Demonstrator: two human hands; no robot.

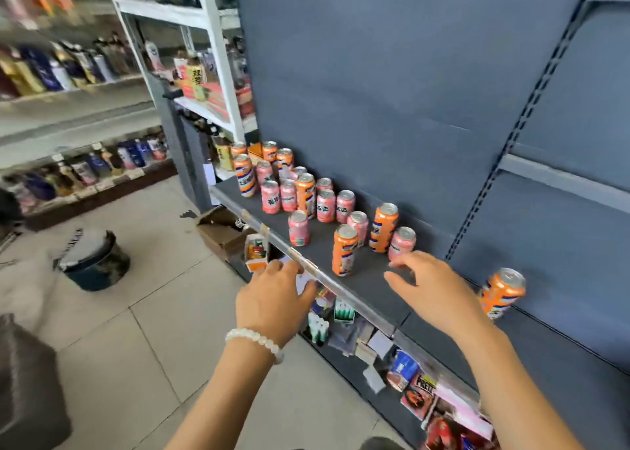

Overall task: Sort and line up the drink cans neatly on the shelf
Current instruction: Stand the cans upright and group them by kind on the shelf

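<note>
- The drink cans stand scattered on the dark shelf (pixel 368 279), orange cans and pink cans mixed, most clustered toward 11 o'clock from your hands.
- Your right hand (pixel 433 286) hovers over the shelf with fingers spread and relaxed, grasping nothing; its fingertips are just beside a pink can (pixel 402 243) at 12 o'clock.
- Your left hand (pixel 272 296), with a white bead bracelet (pixel 255 342) at the wrist, sits at the shelf's front rail (pixel 306 262), fingers loosely curled and empty.
- The tall orange can (pixel 345 250) stands between your hands; another tall orange can (pixel 383 227) is behind it, and one blurred orange can (pixel 503 293) stands apart at 3 o'clock.
- Expect the cans to be stiff, smooth and likely slippery; if full, moderately heavy. The tall ones look tippy, so wrap your fingers around mid-body, not the rim.
- They probably dent if squeezed hard or knocked together.
- Below the shelf, an open cardboard box (pixel 221 231) sits on the floor; you cannot tell what it holds. A dark bucket (pixel 95 262) stands at 9 o'clock, contents unclear.
</note>
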